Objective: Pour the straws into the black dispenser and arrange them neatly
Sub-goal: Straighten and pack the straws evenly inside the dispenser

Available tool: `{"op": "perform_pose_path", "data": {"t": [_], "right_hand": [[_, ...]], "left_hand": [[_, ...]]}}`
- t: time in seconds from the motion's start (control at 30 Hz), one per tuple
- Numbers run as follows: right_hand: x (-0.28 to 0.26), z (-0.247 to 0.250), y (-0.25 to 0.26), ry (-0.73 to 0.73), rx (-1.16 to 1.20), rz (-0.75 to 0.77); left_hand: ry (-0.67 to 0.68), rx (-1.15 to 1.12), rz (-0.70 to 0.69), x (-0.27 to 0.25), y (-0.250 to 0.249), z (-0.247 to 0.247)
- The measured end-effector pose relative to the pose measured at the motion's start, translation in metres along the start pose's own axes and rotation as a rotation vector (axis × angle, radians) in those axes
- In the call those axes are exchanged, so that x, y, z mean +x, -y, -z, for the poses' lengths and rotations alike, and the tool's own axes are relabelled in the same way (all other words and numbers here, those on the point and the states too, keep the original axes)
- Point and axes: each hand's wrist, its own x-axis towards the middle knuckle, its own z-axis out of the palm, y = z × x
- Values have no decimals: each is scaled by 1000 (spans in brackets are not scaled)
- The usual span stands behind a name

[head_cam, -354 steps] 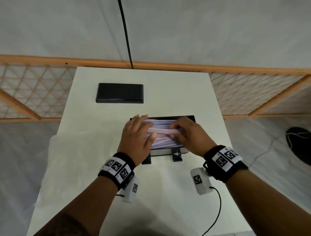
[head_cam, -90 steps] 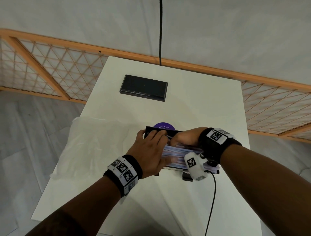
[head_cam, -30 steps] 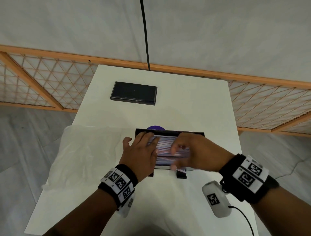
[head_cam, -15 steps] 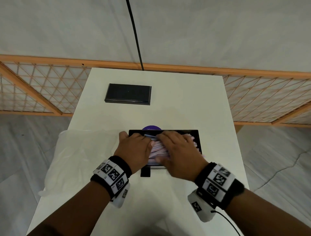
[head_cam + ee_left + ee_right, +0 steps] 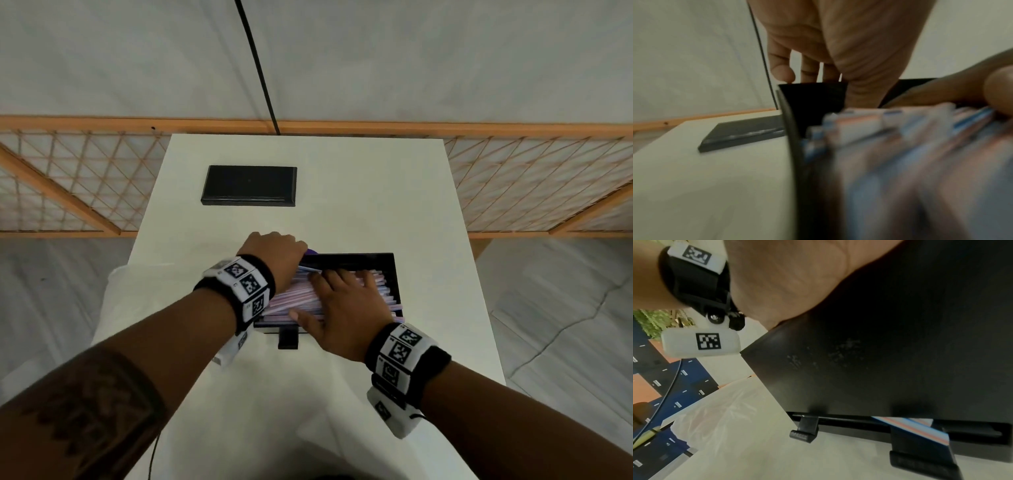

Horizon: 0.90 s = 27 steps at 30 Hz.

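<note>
The black dispenser [image 5: 395,277] stands open-topped on the white table, filled with pink and blue striped wrapped straws [image 5: 294,301] lying lengthwise. My left hand [image 5: 277,255] curls over its far left corner; in the left wrist view the fingers [image 5: 783,73] hang outside the black wall [image 5: 813,100]. My right hand [image 5: 342,298] lies flat on the straws with its fingers spread. The right wrist view shows the dispenser's black front [image 5: 879,353] and one striped straw [image 5: 910,423] in the bottom slot.
A flat black lid [image 5: 249,185] lies at the far left of the table [image 5: 359,192]. A clear plastic bag [image 5: 144,308] lies left of the dispenser. Something purple [image 5: 312,252] peeks out behind it. A wooden lattice fence [image 5: 68,192] runs behind the table.
My left hand has moved from the left end of the straws up to the dispenser's far left corner. My right hand stays flat on the straws.
</note>
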Motion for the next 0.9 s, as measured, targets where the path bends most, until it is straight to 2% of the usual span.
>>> {"op": "perform_pose_path", "data": {"t": [0.13,0.27,0.43,0.57,0.67,0.9], "right_hand": [[1,-1,-1,7,14,12],[2,-2,-1,12,45,11],[2,-4,-3,10,64,11],[4,-8,-5,-1,92,3],[4,-9,-7,11,106,6],[3,-4,-3,21,126,-33]], "left_hand": [[59,161,-16,12,-5,24],[105,339,-132,23,-13,26],[81,327,-136,29,-16,19],[160,291,-97,29,-20,21],[232,307,-129,34,-20,26],[309,358,-166,32,-12,29]]}}
